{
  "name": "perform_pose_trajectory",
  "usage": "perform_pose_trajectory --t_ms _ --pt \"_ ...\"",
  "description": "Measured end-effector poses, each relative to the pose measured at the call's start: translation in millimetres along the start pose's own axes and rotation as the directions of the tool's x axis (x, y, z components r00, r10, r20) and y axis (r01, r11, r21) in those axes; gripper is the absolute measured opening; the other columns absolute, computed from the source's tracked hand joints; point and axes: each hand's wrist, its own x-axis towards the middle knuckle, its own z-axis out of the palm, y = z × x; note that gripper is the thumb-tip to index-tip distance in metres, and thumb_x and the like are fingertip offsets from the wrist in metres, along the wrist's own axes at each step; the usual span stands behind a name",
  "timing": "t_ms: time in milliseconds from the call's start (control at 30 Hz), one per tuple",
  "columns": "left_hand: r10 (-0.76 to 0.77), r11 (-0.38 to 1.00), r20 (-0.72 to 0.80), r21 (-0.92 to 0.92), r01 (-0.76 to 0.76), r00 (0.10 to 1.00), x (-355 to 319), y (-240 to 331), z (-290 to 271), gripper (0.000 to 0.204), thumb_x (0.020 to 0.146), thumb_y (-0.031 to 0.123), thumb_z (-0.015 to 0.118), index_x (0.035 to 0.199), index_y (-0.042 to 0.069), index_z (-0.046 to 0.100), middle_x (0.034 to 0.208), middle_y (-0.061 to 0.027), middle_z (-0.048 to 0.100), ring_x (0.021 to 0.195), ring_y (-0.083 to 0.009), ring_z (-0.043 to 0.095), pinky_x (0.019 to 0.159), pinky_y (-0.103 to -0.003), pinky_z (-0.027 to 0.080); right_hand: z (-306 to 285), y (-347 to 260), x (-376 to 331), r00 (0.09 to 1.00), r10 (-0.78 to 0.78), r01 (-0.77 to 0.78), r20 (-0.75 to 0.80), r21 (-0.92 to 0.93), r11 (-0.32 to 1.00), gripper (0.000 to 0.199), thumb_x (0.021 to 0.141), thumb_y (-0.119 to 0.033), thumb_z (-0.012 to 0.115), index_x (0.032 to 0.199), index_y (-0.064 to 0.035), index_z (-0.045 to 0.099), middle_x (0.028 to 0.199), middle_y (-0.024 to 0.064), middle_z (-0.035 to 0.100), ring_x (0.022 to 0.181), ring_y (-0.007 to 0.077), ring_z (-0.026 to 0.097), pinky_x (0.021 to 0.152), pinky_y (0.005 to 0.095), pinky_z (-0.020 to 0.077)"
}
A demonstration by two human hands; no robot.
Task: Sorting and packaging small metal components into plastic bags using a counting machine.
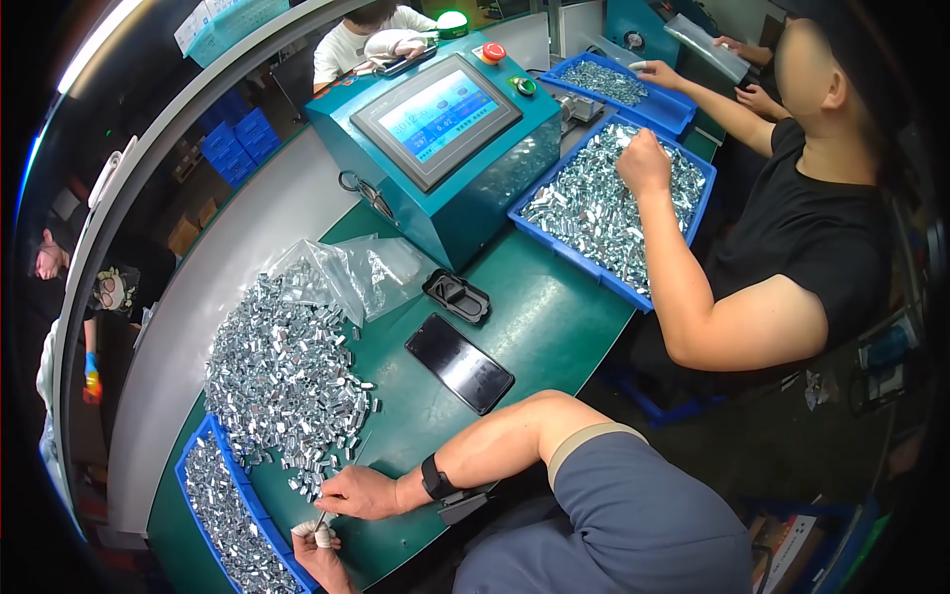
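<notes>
1. Where the green bench meets the lower edge, the left hand point(319, 550), fingertips taped white, pinches a thin metal rod point(323, 519) upright beside the near blue tray point(259, 515); the rod seems to be a spindle for threading parts.
2. The right hand point(358, 492), a black band at the wrist, closes its fingertips at the rod's upper end, apparently on one small part; the part itself is too small to confirm.
3. The loose pile of small silver metal pieces point(282, 366) lies just beyond both hands, its edge touching the tray rim, so supply and output both sit within reach.
4. Further out: a black phone point(459, 363), a small black case point(456, 296), an empty clear bag point(351, 272).
5. Farthest: a teal machine with a touchscreen point(435, 117), and a co-worker's hand point(643, 163) in a second blue tray of parts point(554, 236). Nothing obstructs the pile.
</notes>
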Motion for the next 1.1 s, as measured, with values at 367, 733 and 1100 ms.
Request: perform_pose_trajectory --t_ms 367,733,1100 --pt "-0.228 0.956 0.004 -0.186 0.225 0.974 -1.0 14.1 8.4 0.023 0.106 0.016 0.05 0.098 -0.001 0.064 0.082 -0.0023 0.062 0.065 -0.0095 0.046 0.06 -0.024 0.036 1.5 2.9 1.4 0.999 0.044 -0.043 -0.014 0.041 0.998 0.038 0.095 -0.034 0.061 0.075 -0.0014 0.059 0.066 0.0182 0.061 0.065 0.0403 0.061 0.06 0.0476 0.045" --pt "-0.165 0.97 0.03 -0.175 0.168 0.986 -2.2 15.7 12.0 0.019 0.103 0.012 0.054 0.096 -0.001 0.066 0.085 -0.0031 0.065 0.067 -0.0089 0.049 0.063 -0.023 0.039 4.5 5.8 1.6 1.0 0.024 -0.024 -0.012 -0.013 1.0 0.036 0.092 -0.031 0.063 0.071 -0.0015 0.057 0.065 0.0185 0.06 0.064 0.0402 0.06 0.06 0.0477 0.0444" --pt "-0.183 0.958 0.053 -0.215 0.19 0.982 -9.6 35.8 17.5 0.018 0.1 0.006 0.06 0.111 -0.005 0.068 0.094 -0.0055 0.07 0.077 -0.0111 0.057 0.071 -0.025 0.046 7.8 12.0 0.6 1.0 0.0 0.0 -0.005 -0.031 1.0 0.027 0.093 -0.028 0.062 0.087 -0.0017 0.062 0.076 0.0175 0.066 0.074 0.0395 0.065 0.066 0.0479 0.0477"
